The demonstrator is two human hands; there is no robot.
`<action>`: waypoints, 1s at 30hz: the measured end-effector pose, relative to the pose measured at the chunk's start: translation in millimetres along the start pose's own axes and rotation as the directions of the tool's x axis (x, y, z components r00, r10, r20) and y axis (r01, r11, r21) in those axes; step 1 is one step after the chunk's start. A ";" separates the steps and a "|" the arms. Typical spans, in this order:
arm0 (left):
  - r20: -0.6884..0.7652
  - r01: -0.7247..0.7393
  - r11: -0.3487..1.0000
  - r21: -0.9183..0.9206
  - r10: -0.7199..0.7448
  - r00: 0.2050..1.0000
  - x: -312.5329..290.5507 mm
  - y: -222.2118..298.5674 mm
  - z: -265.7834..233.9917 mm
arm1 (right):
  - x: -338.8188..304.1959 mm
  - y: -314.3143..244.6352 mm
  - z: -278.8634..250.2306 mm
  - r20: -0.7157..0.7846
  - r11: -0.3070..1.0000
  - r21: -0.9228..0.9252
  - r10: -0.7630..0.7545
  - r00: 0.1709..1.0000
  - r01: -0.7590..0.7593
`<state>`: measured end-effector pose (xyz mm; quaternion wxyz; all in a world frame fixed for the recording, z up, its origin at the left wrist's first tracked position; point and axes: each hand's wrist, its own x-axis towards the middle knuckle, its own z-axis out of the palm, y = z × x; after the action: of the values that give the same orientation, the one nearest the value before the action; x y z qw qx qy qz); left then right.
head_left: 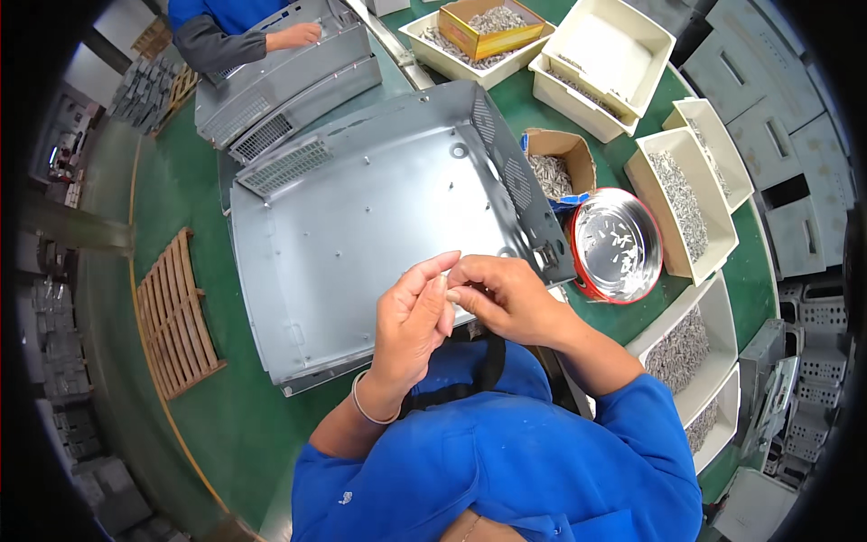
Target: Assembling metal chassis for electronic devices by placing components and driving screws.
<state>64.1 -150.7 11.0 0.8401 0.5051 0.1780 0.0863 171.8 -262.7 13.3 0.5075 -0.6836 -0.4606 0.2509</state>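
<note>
My left hand (414,312) and my right hand (513,294) meet over the near edge of a large grey sheet-metal case (316,217). Thumbs and fingertips of both are pinched together; whatever they hold is too small or hidden to make out. Small upright studs dot the flat inside of the case, and perforated vents mark its far left and right walls. To the right of my right hand stands a round red-rimmed tin (607,237) with a few small pale pieces in it. Behind the tin, a cardboard box (578,149) holds many small metal parts.
White plastic bins (643,167) of small metal parts line the right side, with a yellow box (470,41) in one. At the far left, a co-worker's hand (296,36) rests on stacked grey cases (289,90). A wooden pallet (176,316) lies on the green floor.
</note>
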 end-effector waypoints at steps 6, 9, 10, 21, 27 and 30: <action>-0.059 -0.033 0.999 0.024 0.035 0.998 -20.9 18.7 -45.9 | 27.8 -22.6 42.1 0.042 0.997 -0.033 -0.068 0.997 0.070; -0.045 -0.061 0.997 0.038 0.063 0.997 -29.8 29.5 -67.8 | 36.8 -28.0 64.2 0.050 0.999 -0.018 -0.042 0.998 0.043; -0.046 -0.059 0.998 0.031 0.060 0.997 -31.2 30.4 -73.9 | 38.5 -28.7 70.0 0.048 0.999 0.005 -0.038 0.998 0.038; 0.091 0.017 0.964 -0.266 0.008 0.996 -41.8 39.3 -109.9 | 134.0 72.4 16.4 -0.345 0.188 0.933 0.708 0.617 0.306; 0.110 0.041 0.962 -0.271 -0.011 0.994 -44.0 42.6 -106.0 | 171.0 110.2 -10.1 -0.374 0.180 0.883 0.829 0.417 0.434; 0.098 0.044 0.957 -0.287 -0.016 0.995 -44.7 43.6 -105.7 | 176.2 128.8 -10.2 -0.323 0.116 0.863 0.875 0.361 0.492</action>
<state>-16.5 -58.0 13.8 0.9135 0.3778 0.1311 0.0745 307.7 -119.4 -80.3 0.9018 -0.2509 0.3169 0.1529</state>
